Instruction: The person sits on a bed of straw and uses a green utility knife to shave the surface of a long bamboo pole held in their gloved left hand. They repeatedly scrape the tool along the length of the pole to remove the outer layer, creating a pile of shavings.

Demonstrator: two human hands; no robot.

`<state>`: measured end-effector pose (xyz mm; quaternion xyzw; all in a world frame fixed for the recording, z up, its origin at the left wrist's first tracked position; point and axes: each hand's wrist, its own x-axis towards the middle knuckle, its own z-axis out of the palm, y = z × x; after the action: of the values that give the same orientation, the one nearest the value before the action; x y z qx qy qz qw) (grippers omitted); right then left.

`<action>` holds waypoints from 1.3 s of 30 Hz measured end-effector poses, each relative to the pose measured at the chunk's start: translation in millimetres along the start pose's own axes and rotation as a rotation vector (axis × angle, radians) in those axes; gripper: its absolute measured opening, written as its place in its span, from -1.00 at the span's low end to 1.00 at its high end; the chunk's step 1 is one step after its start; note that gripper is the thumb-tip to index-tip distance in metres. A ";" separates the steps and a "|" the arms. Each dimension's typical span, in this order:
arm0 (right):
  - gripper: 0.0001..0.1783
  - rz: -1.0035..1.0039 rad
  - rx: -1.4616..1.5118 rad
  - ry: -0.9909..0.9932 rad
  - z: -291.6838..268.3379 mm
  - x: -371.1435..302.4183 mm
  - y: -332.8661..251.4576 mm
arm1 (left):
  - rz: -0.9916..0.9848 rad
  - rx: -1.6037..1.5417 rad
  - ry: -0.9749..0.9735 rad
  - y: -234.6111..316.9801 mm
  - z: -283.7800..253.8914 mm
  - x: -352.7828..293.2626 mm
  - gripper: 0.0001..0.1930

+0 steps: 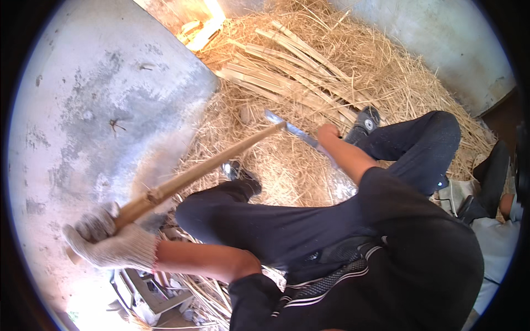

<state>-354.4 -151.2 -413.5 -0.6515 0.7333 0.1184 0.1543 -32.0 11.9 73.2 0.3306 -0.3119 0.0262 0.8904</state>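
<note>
My left hand (113, 237), in a pale knitted work glove, is closed round the near end of a long split bamboo strip (201, 170). The strip slants up and away to the right across my left knee. Its far end meets the blade of a long knife (301, 134), which lies across it. My bare right hand (329, 133) is closed at the knife's side, above my bent right leg; the handle itself is mostly hidden. Whether the blade has cut into the bamboo I cannot tell.
Pale shavings (386, 71) cover the floor ahead, with a pile of split bamboo slats (292, 66) on them. A stained wall (105, 99) rises on the left. A metal frame (149, 298) stands at lower left. Another person's leg (488, 182) shows at far right.
</note>
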 end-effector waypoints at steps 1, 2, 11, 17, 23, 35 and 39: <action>-0.65 -0.069 0.032 0.019 -6.0 -2.9 -6.2 | -0.059 0.006 0.046 -1.3 -6.2 1.8 -0.51; -0.64 -0.151 0.047 0.023 -12.2 -11.8 -9.9 | -0.026 0.006 0.052 -2.2 -9.7 4.0 -0.51; -0.45 -0.082 0.238 -0.056 -75.5 -52.8 -38.1 | 0.032 0.101 -0.001 -4.1 -12.2 1.1 -0.62; -0.29 -0.351 0.712 -0.116 -77.8 -46.7 -75.2 | 0.080 0.103 -0.005 -2.5 3.7 -9.9 -0.53; -0.39 0.012 0.438 -0.105 -11.2 -18.8 -59.7 | 0.042 0.064 0.024 0.7 14.8 -18.9 -0.55; -0.46 -0.110 1.034 0.039 -47.0 -24.5 -111.9 | 0.104 0.135 0.052 2.1 4.7 -14.5 -0.61; -0.60 -0.093 1.118 0.156 -31.3 -0.1 -112.5 | 0.173 0.233 0.110 4.6 15.9 -26.6 -0.58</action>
<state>-245.0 -176.7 -381.5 -0.5092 0.6641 -0.3434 0.4263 -63.1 10.1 70.0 0.4014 -0.2849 0.1568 0.8562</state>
